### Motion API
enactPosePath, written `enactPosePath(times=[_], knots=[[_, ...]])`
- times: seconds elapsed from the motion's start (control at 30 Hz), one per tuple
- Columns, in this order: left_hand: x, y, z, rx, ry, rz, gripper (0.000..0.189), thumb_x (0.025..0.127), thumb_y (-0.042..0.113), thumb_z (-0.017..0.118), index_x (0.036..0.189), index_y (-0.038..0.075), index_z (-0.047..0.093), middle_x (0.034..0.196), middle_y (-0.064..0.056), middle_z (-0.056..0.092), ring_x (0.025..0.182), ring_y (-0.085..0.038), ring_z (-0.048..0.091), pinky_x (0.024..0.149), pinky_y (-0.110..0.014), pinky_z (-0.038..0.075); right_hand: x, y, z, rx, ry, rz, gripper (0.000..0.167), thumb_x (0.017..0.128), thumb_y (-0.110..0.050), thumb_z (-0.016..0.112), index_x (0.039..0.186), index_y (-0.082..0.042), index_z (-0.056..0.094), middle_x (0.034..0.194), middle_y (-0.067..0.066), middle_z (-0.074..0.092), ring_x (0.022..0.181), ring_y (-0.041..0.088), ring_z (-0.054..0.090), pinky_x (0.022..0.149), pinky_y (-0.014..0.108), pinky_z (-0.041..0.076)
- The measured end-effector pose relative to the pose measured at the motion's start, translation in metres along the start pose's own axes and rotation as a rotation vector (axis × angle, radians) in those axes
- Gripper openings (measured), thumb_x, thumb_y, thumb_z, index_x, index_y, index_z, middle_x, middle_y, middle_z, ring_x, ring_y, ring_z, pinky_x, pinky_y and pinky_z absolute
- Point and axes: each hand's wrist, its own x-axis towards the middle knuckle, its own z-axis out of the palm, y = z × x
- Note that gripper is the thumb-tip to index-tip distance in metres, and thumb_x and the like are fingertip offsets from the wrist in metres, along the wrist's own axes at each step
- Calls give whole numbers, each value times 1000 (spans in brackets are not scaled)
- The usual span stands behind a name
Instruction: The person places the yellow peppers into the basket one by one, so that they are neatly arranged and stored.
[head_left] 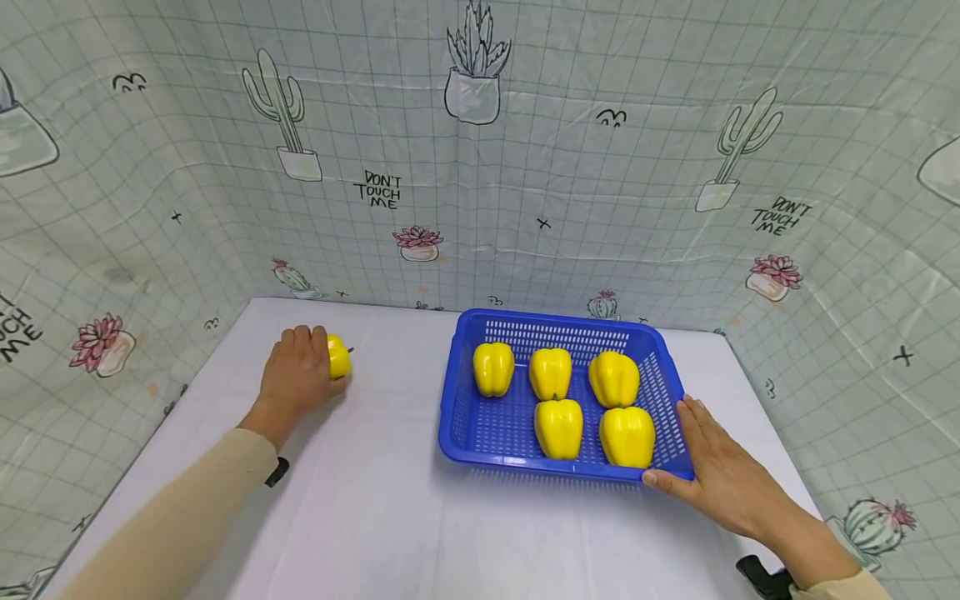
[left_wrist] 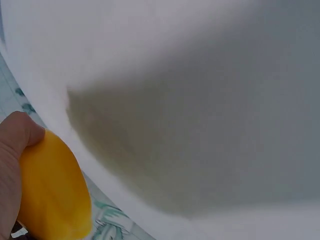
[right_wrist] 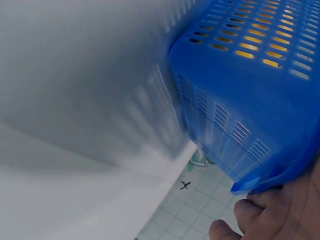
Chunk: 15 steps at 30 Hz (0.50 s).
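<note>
In the head view my left hand (head_left: pixel 297 372) grips a yellow bell pepper (head_left: pixel 340 357) over the left part of the white table, its stem pointing right. The left wrist view shows the thumb pressed against the same bell pepper (left_wrist: pixel 56 190), above its shadow. At the right, my right hand (head_left: pixel 723 467) rests on the near right corner of a blue plastic basket (head_left: pixel 510 461), thumb on the front rim and straightened fingers along the right side. From the right wrist view, fingers (right_wrist: pixel 248 215) lie at the rim of the slotted basket (right_wrist: pixel 240 90).
Several yellow bell peppers (head_left: pixel 558 429) sit inside the basket in two loose rows. The white table (head_left: pixel 360 517) is bounded behind and at the sides by a hanging grid-patterned cloth (head_left: pixel 555 183) with printed cacti.
</note>
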Motion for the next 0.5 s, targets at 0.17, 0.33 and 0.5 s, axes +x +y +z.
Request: enactPosePath(times=[0.17,0.33,0.5], knots=[[1,25,2,-18,7,-3,71,85,42,79,118,-11,45,99,-27,50,92,-41,51,83,-49,53,0,0,0,0,6,-7,117,95,-65,66,163,11,10,169,38,11,155,57,21,117,73,31],[-1,45,6,-17,34,5,71,85,45,78,116,-11,46,95,-24,50,87,-39,52,78,-46,54,0,0,0,5,7,-6,117,95,-65,66,163,12,11,169,38,11,155,57,20,117,73,30],[-5,58,11,-45,9,-9,73,85,46,79,119,-10,46,95,-23,49,86,-37,54,76,-45,57,-1,0,1,8,9,-3,117,95,-65,66,163,12,11,169,38,11,155,57,20,117,73,30]])
